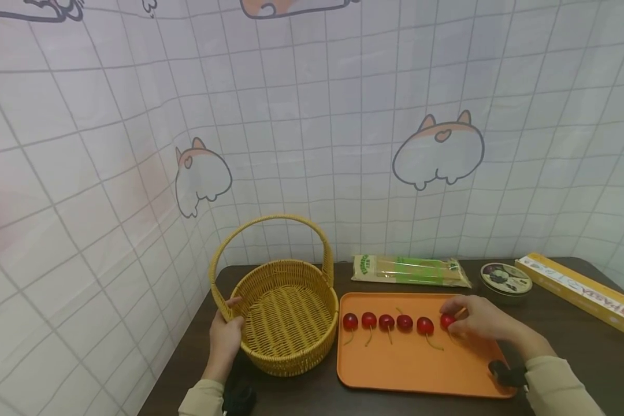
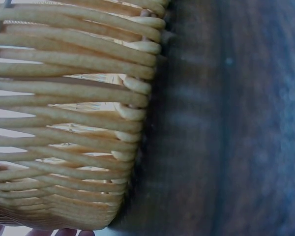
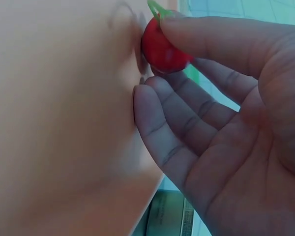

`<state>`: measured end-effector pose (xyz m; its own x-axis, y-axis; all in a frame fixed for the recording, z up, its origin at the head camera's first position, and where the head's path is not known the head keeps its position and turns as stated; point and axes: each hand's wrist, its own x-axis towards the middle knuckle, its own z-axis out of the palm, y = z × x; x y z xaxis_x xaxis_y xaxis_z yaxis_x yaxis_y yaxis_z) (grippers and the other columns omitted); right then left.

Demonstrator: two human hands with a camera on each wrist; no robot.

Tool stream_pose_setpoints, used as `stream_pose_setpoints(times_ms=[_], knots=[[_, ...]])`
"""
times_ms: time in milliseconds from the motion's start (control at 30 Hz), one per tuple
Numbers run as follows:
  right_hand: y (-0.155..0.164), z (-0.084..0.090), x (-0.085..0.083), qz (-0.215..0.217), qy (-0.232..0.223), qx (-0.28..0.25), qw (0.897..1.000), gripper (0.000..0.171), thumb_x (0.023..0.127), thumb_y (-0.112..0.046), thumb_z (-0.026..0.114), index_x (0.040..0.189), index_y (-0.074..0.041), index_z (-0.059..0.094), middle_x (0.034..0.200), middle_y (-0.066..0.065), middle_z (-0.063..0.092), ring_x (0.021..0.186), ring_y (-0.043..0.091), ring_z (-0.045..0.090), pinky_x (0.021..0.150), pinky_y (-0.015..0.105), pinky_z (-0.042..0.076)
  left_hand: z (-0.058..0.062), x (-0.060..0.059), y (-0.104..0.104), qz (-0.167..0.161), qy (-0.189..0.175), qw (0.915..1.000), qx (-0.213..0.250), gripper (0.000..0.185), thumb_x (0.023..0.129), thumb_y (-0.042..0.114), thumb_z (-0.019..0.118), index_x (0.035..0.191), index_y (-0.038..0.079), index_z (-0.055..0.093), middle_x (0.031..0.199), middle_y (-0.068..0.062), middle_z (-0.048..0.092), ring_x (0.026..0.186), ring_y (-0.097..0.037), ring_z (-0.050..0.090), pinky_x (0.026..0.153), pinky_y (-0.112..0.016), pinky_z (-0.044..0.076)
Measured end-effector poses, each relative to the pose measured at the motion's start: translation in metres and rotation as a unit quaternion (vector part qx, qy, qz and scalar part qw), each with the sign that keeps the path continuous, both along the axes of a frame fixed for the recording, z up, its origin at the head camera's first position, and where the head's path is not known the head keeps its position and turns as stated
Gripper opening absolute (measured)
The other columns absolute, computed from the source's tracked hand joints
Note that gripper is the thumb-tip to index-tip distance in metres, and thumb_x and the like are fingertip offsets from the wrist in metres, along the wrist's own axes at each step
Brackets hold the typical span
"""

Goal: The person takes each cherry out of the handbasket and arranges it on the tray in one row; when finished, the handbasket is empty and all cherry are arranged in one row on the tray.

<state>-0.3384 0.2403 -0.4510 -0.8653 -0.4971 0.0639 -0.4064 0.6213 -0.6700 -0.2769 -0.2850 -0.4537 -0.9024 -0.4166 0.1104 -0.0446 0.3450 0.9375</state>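
Now pinching the end cherry (image 1: 446,321) on the tray (image 1: 421,370) with right hand (image 1: 481,323); left hand (image 1: 227,338) gripping basket (image 1: 286,315) rim.

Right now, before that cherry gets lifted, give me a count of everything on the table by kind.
Cherries on the orange tray: 6
Orange tray: 1
Yellow wicker basket: 1
Green-and-tan packet: 1
Round tin: 1
Long yellow box: 1
Total: 11
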Motion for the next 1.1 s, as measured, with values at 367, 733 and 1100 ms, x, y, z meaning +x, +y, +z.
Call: stream_pose_setpoints(times_ms=[367,733,1100], knots=[[-0.0021,0.0030,0.0003,0.040,-0.020,-0.013,0.999,0.037,0.080,-0.013,0.077,0.112,-0.001,0.064,0.105,0.009,0.066,0.094,0.029,0.063,0.073,0.027,0.050,0.0016,-0.0003,0.0001,0.001,0.010,0.9999,0.000,0.051,0.086,0.005,0.046,0.135,0.014,0.052,0.092,-0.012,0.044,0.054,-0.013,0.033,0.051,-0.029,0.034],[-0.0027,0.0021,0.0006,0.035,-0.043,-0.020,0.998,0.041,0.080,-0.015,0.077,0.115,-0.001,0.063,0.109,0.010,0.065,0.097,0.028,0.062,0.074,0.027,0.051,0.0026,-0.0010,-0.0021,0.001,-0.001,1.0000,-0.009,0.052,0.084,0.003,0.047,0.135,0.013,0.053,0.103,-0.018,0.048,0.053,-0.014,0.033,0.049,-0.029,0.033],[0.0055,0.0068,0.0046,0.043,-0.034,-0.015,0.998,0.047,0.080,-0.019,0.078,0.119,0.002,0.062,0.110,0.011,0.067,0.099,0.032,0.064,0.075,0.027,0.051,0.0032,-0.0010,-0.0032,0.003,-0.010,0.9998,-0.014,0.051,0.085,0.002,0.049,0.134,0.011,0.053,0.127,-0.022,0.049,0.072,-0.023,0.043,0.058,-0.031,0.036]])
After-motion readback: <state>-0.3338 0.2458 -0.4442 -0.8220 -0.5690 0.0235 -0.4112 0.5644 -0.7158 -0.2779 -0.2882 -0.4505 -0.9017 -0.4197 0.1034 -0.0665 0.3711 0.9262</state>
